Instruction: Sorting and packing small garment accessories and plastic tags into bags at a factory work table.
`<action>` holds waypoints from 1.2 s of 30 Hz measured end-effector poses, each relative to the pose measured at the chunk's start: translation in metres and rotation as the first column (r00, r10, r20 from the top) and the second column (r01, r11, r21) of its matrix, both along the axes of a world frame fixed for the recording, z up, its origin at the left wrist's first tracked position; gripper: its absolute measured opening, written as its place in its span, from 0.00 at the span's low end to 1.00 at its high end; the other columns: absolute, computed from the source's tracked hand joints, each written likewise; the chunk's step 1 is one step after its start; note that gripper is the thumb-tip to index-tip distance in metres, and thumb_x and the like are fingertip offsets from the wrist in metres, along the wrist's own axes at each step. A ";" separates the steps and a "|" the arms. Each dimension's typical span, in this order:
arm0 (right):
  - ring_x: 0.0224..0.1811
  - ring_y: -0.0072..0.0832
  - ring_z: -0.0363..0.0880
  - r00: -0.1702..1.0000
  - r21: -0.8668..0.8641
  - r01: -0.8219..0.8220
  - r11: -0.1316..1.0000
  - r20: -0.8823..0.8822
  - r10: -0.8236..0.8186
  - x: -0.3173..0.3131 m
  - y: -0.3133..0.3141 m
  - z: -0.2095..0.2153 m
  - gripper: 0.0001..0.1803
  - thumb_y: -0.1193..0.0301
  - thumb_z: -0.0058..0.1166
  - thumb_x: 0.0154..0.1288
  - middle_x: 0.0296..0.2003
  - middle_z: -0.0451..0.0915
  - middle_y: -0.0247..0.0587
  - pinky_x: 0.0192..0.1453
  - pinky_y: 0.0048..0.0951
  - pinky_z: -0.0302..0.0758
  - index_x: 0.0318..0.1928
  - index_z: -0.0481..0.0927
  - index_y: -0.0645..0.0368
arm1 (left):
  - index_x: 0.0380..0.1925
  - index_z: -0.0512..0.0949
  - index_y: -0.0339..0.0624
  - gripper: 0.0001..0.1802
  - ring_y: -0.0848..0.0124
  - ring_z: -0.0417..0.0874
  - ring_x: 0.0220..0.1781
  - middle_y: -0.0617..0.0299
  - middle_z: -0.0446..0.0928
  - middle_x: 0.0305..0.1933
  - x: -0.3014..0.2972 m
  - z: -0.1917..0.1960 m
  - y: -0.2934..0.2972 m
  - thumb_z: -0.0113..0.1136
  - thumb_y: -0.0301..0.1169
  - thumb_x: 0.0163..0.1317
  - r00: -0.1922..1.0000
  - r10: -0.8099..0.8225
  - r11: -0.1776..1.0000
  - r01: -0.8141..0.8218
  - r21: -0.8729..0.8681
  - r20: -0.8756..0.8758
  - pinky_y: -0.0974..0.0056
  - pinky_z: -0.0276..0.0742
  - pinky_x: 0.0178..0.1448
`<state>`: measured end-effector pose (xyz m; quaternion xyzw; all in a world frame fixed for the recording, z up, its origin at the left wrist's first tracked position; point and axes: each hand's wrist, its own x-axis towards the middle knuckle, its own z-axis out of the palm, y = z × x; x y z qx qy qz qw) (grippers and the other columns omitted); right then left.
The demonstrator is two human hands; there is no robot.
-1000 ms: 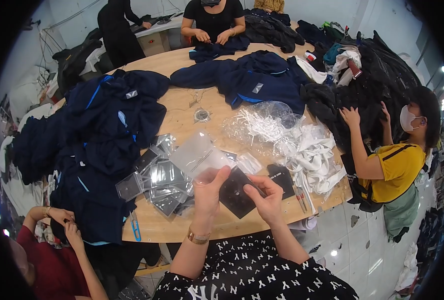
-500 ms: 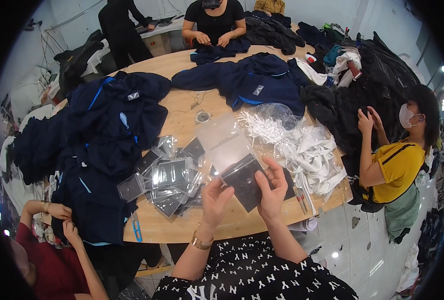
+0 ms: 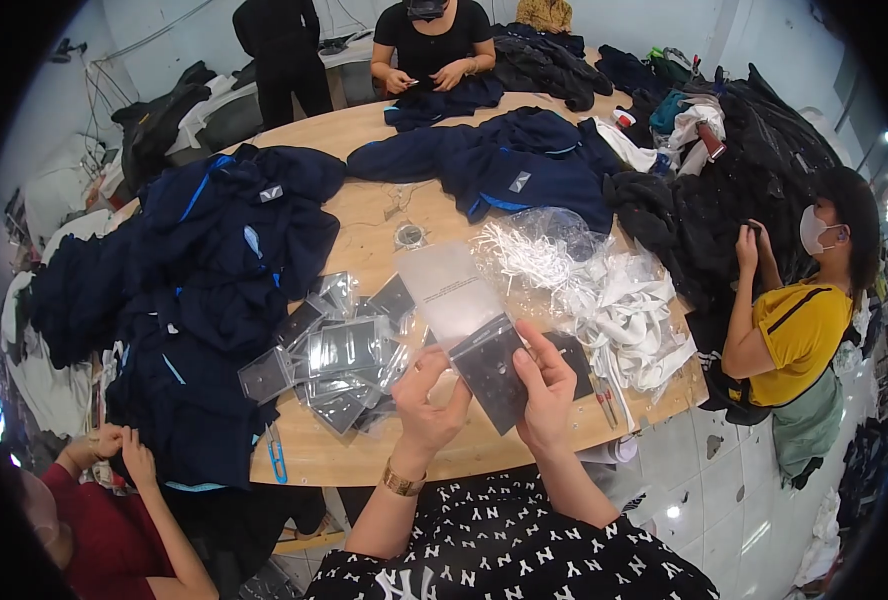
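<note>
In front of me I hold a clear plastic pouch (image 3: 491, 372) with a dark card in it. A pale translucent flap or sheet (image 3: 452, 292) with small print sticks up from its top. My right hand (image 3: 546, 390) is closed on the pouch's right side, thumb on its face. My left hand (image 3: 432, 395) has bent fingers at the pouch's left edge; their exact hold is partly hidden. Beside the left hand lies a loose pile of similar pouches (image 3: 342, 352). A dark flat piece (image 3: 572, 362) rests on the table (image 3: 369, 238) behind my right hand.
Blue snips (image 3: 276, 455) lie at the table's front edge, a pointed tool (image 3: 605, 402) to the right. White straps (image 3: 636, 335) and a bag of white cords (image 3: 534, 255) are heaped right. Navy garments (image 3: 229, 235) cover the left. Co-workers (image 3: 799, 325) surround the table.
The pouch has turned slightly more upright and shifted a little right. My left fingers have curled and moved slightly left. At the back, a standing person has moved right.
</note>
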<state>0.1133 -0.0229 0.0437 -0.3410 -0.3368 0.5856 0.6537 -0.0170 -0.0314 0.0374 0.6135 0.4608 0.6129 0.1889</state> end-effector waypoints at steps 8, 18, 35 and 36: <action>0.35 0.15 0.73 0.998 -0.011 0.043 0.999 0.043 -0.042 -0.007 -0.008 -0.002 0.18 0.80 0.46 0.61 0.38 0.77 0.38 0.40 0.14 0.70 0.53 0.69 0.68 | 0.28 0.76 0.33 0.09 0.60 0.78 0.34 0.51 0.77 0.30 0.008 -0.003 -0.004 0.57 0.19 0.43 0.986 0.157 0.984 -0.152 -0.098 0.053 0.66 0.72 0.37; 0.44 0.20 0.72 0.993 0.008 0.027 1.000 0.112 -0.027 0.001 -0.005 0.001 0.23 0.73 0.52 0.59 0.45 0.74 0.41 0.48 0.22 0.70 0.55 0.67 0.67 | 0.28 0.73 0.36 0.06 0.58 0.77 0.33 0.50 0.75 0.30 0.016 -0.011 -0.012 0.57 0.21 0.47 0.997 0.083 0.992 -0.082 -0.097 0.006 0.64 0.71 0.38; 0.64 0.40 0.55 0.698 0.370 -0.551 0.748 0.695 0.170 0.028 -0.005 0.019 0.39 0.69 0.68 0.39 0.62 0.54 0.54 0.64 0.36 0.56 0.55 0.67 0.67 | 0.55 0.61 0.38 0.25 0.70 0.73 0.50 0.58 0.69 0.52 0.005 -0.055 -0.025 0.49 0.38 0.62 0.353 -0.182 0.755 0.649 -0.100 0.918 0.66 0.74 0.50; 0.64 0.40 0.56 0.691 0.365 -0.542 0.757 0.706 0.155 0.027 -0.005 0.018 0.39 0.69 0.68 0.39 0.60 0.57 0.54 0.64 0.36 0.56 0.55 0.67 0.67 | 0.55 0.61 0.38 0.25 0.70 0.73 0.50 0.58 0.69 0.52 0.004 -0.071 -0.023 0.49 0.38 0.62 0.352 -0.183 0.756 0.647 -0.098 0.918 0.66 0.74 0.50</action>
